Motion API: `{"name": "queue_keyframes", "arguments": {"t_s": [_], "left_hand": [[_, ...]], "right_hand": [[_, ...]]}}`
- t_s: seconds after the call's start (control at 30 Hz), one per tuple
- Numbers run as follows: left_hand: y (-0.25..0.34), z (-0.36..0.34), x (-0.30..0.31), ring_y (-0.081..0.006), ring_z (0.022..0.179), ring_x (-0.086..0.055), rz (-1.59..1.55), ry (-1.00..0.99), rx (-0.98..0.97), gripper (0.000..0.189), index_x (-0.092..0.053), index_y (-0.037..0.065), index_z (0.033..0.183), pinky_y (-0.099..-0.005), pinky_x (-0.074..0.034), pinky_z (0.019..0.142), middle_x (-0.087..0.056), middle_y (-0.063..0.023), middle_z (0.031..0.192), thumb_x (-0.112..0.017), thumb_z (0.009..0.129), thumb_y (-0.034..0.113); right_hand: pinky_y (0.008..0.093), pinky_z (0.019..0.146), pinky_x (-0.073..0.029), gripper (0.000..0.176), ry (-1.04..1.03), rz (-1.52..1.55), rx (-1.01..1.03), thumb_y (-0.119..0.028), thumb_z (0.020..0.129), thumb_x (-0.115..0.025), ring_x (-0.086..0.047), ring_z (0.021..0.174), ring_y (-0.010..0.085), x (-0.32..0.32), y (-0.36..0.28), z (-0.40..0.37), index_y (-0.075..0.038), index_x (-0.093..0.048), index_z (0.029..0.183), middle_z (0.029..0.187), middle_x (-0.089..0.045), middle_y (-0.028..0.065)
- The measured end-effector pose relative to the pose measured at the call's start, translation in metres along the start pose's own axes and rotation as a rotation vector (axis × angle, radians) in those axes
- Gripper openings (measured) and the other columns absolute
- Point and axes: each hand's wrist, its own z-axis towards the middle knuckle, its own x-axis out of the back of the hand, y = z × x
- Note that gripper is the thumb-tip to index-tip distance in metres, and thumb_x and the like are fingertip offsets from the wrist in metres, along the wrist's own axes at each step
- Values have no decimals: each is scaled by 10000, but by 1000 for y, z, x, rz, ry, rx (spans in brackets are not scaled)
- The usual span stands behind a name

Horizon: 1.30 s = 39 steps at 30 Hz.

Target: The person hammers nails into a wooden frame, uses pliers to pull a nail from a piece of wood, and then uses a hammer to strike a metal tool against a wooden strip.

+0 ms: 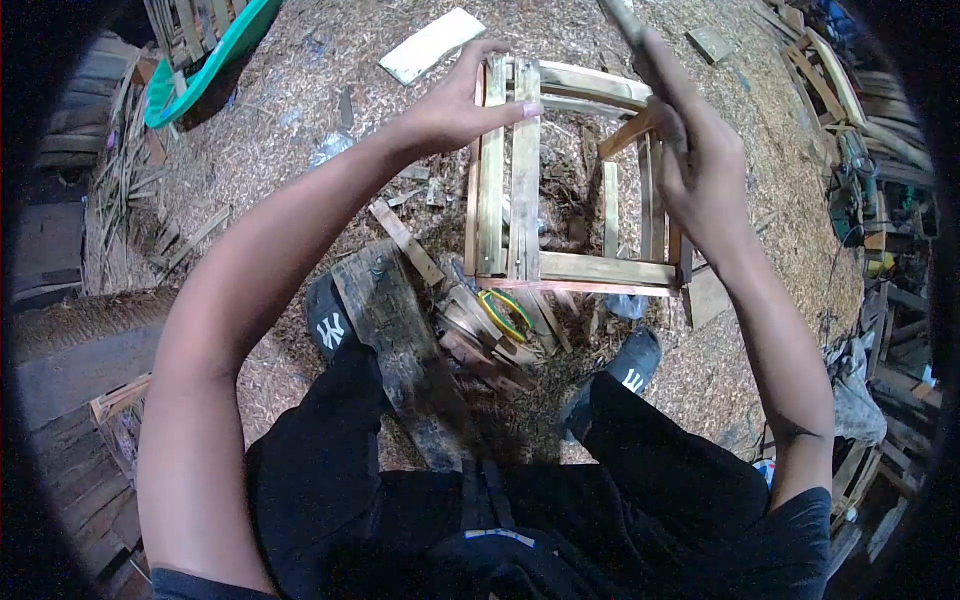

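A small crate-like frame of wooden slats (pixel 526 180) stands in front of me. My left hand (pixel 465 105) grips its upper left corner, with the thumb across the top of two upright slats. Beside the frame's right side is my right hand (pixel 700 150), its fingers closed round a long greyish bar (pixel 625 18) that runs out of the top of the view. I cannot make out what kind of bar it is. A brown wooden piece (pixel 628 134) shows by the right fingers, its far end partly hidden. Yellow-and-green-handled pliers (pixel 505 315) lie below the frame.
A worn wooden plank (pixel 390 330) lies between my feet. Wood offcuts (pixel 480 350) and shavings cover the ground. A pale board (pixel 432 45) lies beyond the frame. A green curved edge (pixel 190 90) is at upper left, and a power tool (pixel 858 175) with a cable at right.
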Motion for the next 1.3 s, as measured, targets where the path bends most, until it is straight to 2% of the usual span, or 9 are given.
{"name": "queue_keyframes", "arguments": {"t_s": [0.43, 0.53, 0.7, 0.8, 0.87, 0.93, 1.0, 1.2, 1.3], "left_hand": [[-3, 6, 0, -415, 1360, -520, 132, 58, -23, 1107, -195, -34, 1559, -491, -393, 1166, -506, -368, 1411, -834, 830, 500], [3, -5, -4, -385, 1371, -499, 103, 52, -47, 1009, -242, 20, 1550, -500, -396, 1148, -469, -328, 1447, -813, 863, 491], [0, -5, -5, -373, 1348, -521, 77, 49, -22, 979, -255, 27, 1544, -479, -396, 1151, -493, -307, 1432, -812, 874, 474], [2, -6, -4, -368, 1337, -533, 5, 8, -5, 978, -266, 22, 1533, -462, -401, 1148, -515, -297, 1410, -817, 868, 479], [-4, -3, -2, -367, 1337, -533, 69, 26, -2, 979, -264, 16, 1533, -460, -399, 1147, -524, -297, 1401, -815, 870, 480], [-3, 0, -2, -369, 1343, -527, 58, 49, -7, 975, -265, 25, 1534, -468, -394, 1150, -522, -296, 1406, -812, 872, 487], [1, 1, 0, -372, 1350, -521, 63, 49, 4, 966, -267, 42, 1538, -476, -391, 1153, -519, -296, 1412, -810, 873, 486], [-1, -1, -1, -367, 1291, -577, 62, 32, 29, 940, -266, 53, 1529, -483, -438, 1117, -566, -302, 1341, -808, 882, 468], [-7, 1, -2, -362, 1265, -596, 77, 58, -6, 931, -265, 64, 1532, -483, -457, 1100, -575, -289, 1327, -804, 887, 466]], "right_hand": [[506, 886, -572, 817, -120, -3, -145, 84, 876, -569, -689, 957, 428, 5, -6, -8, -318, -419, 1572, 1085, -695, 229], [408, 772, -573, 730, -137, -129, -86, 89, 945, -545, -695, 802, 262, 2, -3, -7, -224, -423, 1593, 1040, -725, 198], [435, 884, -588, 725, 271, -2, 168, 98, 946, -541, -734, 988, 320, -10, 4, -7, -216, -423, 1589, 1207, -724, 203], [491, 905, -580, 814, -332, -184, -245, 175, 847, -485, -703, 1065, 389, -3, 1, -8, -206, -441, 1565, 1197, -692, 235], [515, 893, -578, 831, 173, 61, 84, 148, 840, -521, -698, 996, 408, 4, 0, 11, -238, -431, 1570, 1146, -696, 238], [500, 912, -584, 830, 188, 57, 2, 132, 837, -547, -695, 1006, 415, 0, -1, 1, -265, -447, 1559, 1156, -687, 247], [468, 907, -586, 807, -359, -164, -250, 154, 832, -536, -697, 1029, 414, -10, 4, -8, -225, -476, 1542, 1227, -680, 242], [408, 870, -597, 742, 137, -37, 81, 151, 928, -506, -723, 886, 285, 1, 0, 2, -214, -448, 1572, 1274, -702, 195], [490, 881, -571, 810, -413, -181, -345, 135, 836, -569, -706, 974, 394, -4, -12, -1, -245, -472, 1544, 1083, -705, 224]]}}
